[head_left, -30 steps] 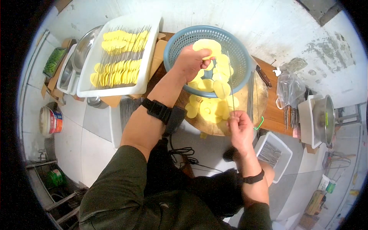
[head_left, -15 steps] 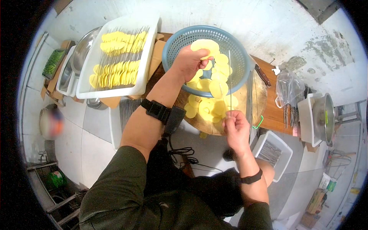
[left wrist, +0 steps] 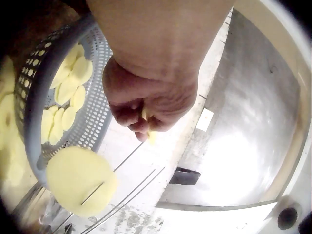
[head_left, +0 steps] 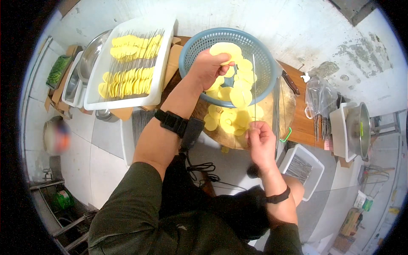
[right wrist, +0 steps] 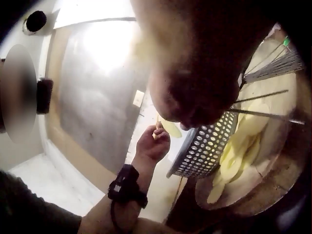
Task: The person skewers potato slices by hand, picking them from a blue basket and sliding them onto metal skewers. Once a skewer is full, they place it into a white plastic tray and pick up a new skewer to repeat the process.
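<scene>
Over the blue-grey colander [head_left: 268,76], my left hand [head_left: 208,69] pinches yellow potato slices [head_left: 224,49] between thumb and fingers. My right hand [head_left: 261,142], lower and nearer my body, grips thin metal skewers [head_left: 254,80] by their lower ends, points upward. One skewer runs through a round potato slice [left wrist: 73,178] in the left wrist view; two others there carry nothing. More slices [left wrist: 66,92] lie in the colander, and a pile of slices [head_left: 233,122] sits on the round wooden board [head_left: 289,106].
At left stands a white tray [head_left: 127,103] with rows of skewered slices. A knife [head_left: 291,83] lies on the board's right edge, beside a bundle of loose skewers [head_left: 277,110]. Below right is a white bin [head_left: 313,168] of skewers. A plastic bag [head_left: 318,100] and a metal bowl [head_left: 364,131] are farther right.
My right hand has shifted slightly left, bringing the skewers more upright and the pierced slice a little left. The left hand keeps its pinch on the slices and has barely moved.
</scene>
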A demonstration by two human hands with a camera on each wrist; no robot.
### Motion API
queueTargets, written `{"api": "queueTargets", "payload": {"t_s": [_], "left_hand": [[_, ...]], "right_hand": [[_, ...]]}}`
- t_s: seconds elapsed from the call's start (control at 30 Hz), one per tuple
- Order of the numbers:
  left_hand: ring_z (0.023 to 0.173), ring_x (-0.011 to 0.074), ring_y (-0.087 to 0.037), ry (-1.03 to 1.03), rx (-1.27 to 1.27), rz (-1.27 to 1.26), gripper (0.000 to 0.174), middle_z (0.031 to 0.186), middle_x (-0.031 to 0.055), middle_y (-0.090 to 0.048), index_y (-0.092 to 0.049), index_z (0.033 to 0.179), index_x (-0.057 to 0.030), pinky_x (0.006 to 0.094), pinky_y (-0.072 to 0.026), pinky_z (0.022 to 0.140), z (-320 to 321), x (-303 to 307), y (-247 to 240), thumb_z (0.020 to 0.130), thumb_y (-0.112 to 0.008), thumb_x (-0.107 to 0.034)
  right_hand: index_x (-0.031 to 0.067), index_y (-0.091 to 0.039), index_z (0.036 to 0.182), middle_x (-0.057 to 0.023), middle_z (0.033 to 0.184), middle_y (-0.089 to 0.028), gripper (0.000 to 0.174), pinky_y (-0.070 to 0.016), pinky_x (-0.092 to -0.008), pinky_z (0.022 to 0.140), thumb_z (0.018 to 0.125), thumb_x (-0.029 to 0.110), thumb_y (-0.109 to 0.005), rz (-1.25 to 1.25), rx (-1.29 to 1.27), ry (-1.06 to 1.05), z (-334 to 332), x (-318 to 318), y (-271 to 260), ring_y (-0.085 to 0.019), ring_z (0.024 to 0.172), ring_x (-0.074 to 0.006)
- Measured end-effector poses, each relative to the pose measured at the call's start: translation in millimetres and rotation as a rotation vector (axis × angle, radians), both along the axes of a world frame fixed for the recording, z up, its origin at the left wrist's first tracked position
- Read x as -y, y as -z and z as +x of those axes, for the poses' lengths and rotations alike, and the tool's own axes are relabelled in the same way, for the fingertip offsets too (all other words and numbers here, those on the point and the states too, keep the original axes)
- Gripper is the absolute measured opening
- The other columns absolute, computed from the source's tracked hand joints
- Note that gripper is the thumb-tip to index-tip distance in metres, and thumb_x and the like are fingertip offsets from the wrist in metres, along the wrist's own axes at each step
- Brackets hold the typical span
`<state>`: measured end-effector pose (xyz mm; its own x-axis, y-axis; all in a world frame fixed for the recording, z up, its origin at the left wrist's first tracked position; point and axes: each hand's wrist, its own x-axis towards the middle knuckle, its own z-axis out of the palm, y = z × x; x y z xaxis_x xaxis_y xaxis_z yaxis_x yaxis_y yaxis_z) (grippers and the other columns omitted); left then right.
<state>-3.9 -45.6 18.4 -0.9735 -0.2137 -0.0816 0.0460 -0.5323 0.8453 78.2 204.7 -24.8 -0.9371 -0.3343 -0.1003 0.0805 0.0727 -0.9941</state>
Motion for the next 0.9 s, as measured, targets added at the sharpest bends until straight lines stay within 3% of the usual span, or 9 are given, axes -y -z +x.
{"api": "queueTargets", "payload": {"t_s": [0.03, 0.1, 0.17, 0.2, 0.27, 0.4, 0.5, 0.9], "left_hand": [[0.061, 0.008, -0.053, 0.009, 0.012, -0.016, 0.014, 0.083, 0.0084, -0.063, -0.061, 0.096, 0.0, 0.0204, -0.0417, 0.051, -1, 2, 3, 0.083, -0.06, -0.006], [0.061, 0.0083, -0.054, 0.018, 0.024, -0.032, 0.014, 0.083, 0.0084, -0.063, -0.061, 0.095, -0.0001, 0.0206, -0.0416, 0.051, 0, 1, 2, 0.083, -0.06, -0.006], [0.06, 0.0092, -0.053, 0.077, -0.001, -0.499, 0.014, 0.082, 0.0083, -0.063, -0.06, 0.095, 0.0005, 0.0214, -0.0406, 0.051, 3, -5, 2, 0.083, -0.06, -0.006], [0.06, 0.0092, -0.053, 0.078, -0.001, -0.5, 0.014, 0.082, 0.0083, -0.063, -0.06, 0.095, 0.0005, 0.0214, -0.0406, 0.051, 3, -6, 3, 0.083, -0.06, -0.006], [0.076, 0.0136, -0.059, 0.05, 0.035, -0.132, 0.015, 0.094, 0.0054, -0.064, -0.061, 0.099, 0.0001, 0.0261, -0.0459, 0.059, 0, -10, 5, 0.086, -0.06, -0.007], [0.082, 0.0133, -0.059, 0.008, 0.002, -0.115, 0.017, 0.098, 0.005, -0.064, -0.061, 0.101, -0.0009, 0.0258, -0.0459, 0.063, 0, -18, 1, 0.087, -0.059, -0.008], [0.071, 0.0105, -0.055, -0.024, -0.072, -0.037, 0.017, 0.092, 0.0052, -0.063, -0.06, 0.1, -0.0004, 0.0229, -0.0436, 0.06, 1, -22, 0, 0.084, -0.062, -0.006], [0.076, 0.0102, -0.059, -0.124, -0.125, -0.13, 0.026, 0.092, 0.0048, -0.065, -0.059, 0.106, -0.0004, 0.0243, -0.0476, 0.061, -3, -23, 7, 0.082, -0.066, -0.006]], "right_hand": [[0.0015, -0.055, 0.099, -0.0004, 0.072, -0.058, 0.011, -0.0388, -0.0186, 0.055, 0.096, 0.01, -0.051, 0.0, 0.0, 0.0, 0, 0, -1, -0.048, 0.061, -0.005], [0.0007, -0.056, 0.099, -0.0009, 0.073, -0.058, 0.012, -0.0398, -0.0189, 0.057, 0.096, 0.01, -0.05, 0.233, -0.244, 0.035, 0, 1, -3, -0.05, 0.064, -0.0055], [0.0004, -0.056, 0.098, -0.001, 0.074, -0.059, 0.012, -0.04, -0.0188, 0.058, 0.096, 0.01, -0.05, 0.221, -0.232, 0.031, 0, 5, -10, -0.05, 0.065, -0.0054], [0.0001, -0.057, 0.098, -0.0012, 0.075, -0.059, 0.012, -0.0403, -0.0187, 0.058, 0.096, 0.01, -0.05, 0.209, -0.219, 0.028, -1, 6, -13, -0.051, 0.065, -0.0053], [0.0001, -0.055, 0.1, -0.0016, 0.074, -0.058, 0.012, -0.0414, -0.0204, 0.059, 0.096, 0.01, -0.05, 0.135, -0.144, 0.031, -3, 7, -12, -0.051, 0.064, -0.0067], [0.0009, -0.053, 0.102, -0.0016, 0.072, -0.057, 0.011, -0.0403, -0.0218, 0.053, 0.097, 0.01, -0.049, -0.015, 0.064, 0.012, -4, 6, -10, -0.048, 0.057, -0.0074], [0.002, -0.052, 0.102, -0.0014, 0.071, -0.056, 0.01, -0.0378, -0.0208, 0.049, 0.097, 0.009, -0.048, -0.061, 0.145, 0.002, -2, 9, -13, -0.046, 0.054, -0.0062], [0.0044, -0.052, 0.099, -0.002, 0.07, -0.056, 0.006, -0.037, -0.0202, 0.046, 0.097, 0.009, -0.048, -0.167, 0.261, -0.004, 3, 11, -11, -0.044, 0.049, -0.0071]]}}
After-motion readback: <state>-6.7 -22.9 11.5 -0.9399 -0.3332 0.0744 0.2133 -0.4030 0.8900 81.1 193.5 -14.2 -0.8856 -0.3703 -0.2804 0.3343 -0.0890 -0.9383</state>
